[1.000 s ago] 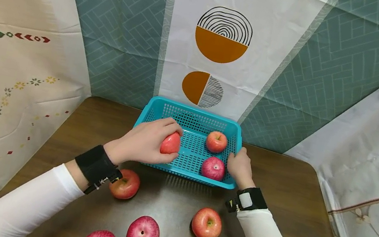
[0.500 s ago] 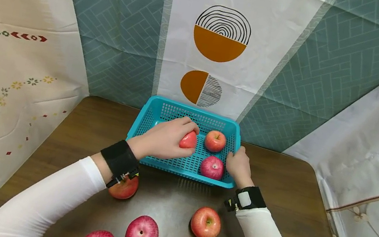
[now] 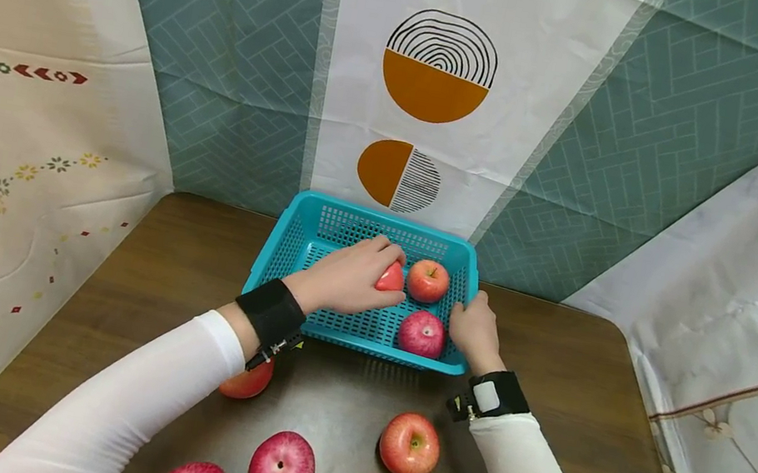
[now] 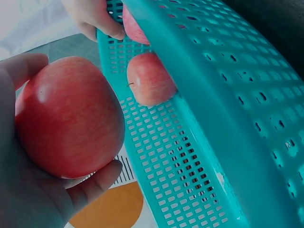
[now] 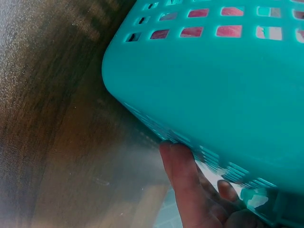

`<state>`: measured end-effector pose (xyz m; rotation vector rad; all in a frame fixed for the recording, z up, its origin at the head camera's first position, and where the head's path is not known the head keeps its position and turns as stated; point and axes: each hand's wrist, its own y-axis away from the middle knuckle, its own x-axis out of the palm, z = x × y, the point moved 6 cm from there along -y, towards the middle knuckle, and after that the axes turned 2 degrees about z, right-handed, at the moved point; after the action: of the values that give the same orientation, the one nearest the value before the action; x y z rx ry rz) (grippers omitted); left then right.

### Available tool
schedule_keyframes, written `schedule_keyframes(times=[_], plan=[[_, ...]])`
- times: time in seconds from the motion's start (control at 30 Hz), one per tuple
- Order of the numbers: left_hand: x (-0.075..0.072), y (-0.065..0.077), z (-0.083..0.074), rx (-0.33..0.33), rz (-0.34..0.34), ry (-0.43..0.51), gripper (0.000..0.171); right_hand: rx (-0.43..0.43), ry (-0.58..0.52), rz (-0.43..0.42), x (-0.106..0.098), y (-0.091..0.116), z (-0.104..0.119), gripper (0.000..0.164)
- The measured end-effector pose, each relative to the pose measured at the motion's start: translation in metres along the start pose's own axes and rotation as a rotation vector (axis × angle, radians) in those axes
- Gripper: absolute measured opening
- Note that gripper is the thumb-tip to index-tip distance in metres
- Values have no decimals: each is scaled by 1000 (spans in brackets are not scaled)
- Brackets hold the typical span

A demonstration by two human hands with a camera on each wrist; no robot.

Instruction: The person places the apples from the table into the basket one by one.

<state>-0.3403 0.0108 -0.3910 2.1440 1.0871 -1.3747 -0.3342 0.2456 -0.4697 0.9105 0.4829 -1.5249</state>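
Note:
My left hand [image 3: 351, 276] holds a red apple [image 4: 71, 116] over the turquoise plastic basket [image 3: 382, 218], fingers and thumb curled round the fruit. Inside the basket, at its right end, sit a light red apple [image 3: 428, 281] and a darker pink-red apple [image 3: 422, 334]. The held apple is just left of the light red one in the head view. At the basket's right wall, my right hand [image 3: 475, 330] grips the rim; in the right wrist view its fingers [image 5: 183, 175] lie along the outside of the wall.
Several apples lie on the dark wooden table in front of the basket, among them a light red apple [image 3: 410, 446] and a pink-red apple [image 3: 281, 470]. Another apple [image 3: 247, 380] is partly hidden under the left wrist. A patterned cloth [image 3: 434, 94] hangs behind the basket.
My left hand has carried its apple rightward, from the basket's left part to beside the light red apple. The right hand keeps its grip on the rim.

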Motion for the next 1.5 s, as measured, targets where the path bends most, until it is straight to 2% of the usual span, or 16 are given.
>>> schedule_keyframes(times=[0.27, 0.73, 0.93, 1.03, 1.2, 1.27, 1.4, 1.5], plan=[[7, -13, 3, -13, 21, -16, 51, -1, 1, 3, 0, -3, 0, 54], [18, -25, 3, -48, 51, -33, 50, -2, 3, -5, 0, -1, -2, 54], [27, -32, 4, -76, 80, -40, 59, -7, -4, -7, 0, -2, -2, 53], [33, -35, 4, -84, 111, -36, 64, -11, -12, -9, 0, -3, -2, 52], [41, -36, 1, -77, 219, 0, 68, -17, -14, -10, 1, -4, -2, 52], [40, -36, -1, -77, 248, 14, 64, -22, -10, -13, 1, -4, -2, 51], [33, -41, -4, -70, 259, -18, 53, -27, -2, -29, 0, -4, -1, 49], [32, -46, -6, -61, 289, -65, 55, -26, 5, -26, 0, -4, 0, 49]])
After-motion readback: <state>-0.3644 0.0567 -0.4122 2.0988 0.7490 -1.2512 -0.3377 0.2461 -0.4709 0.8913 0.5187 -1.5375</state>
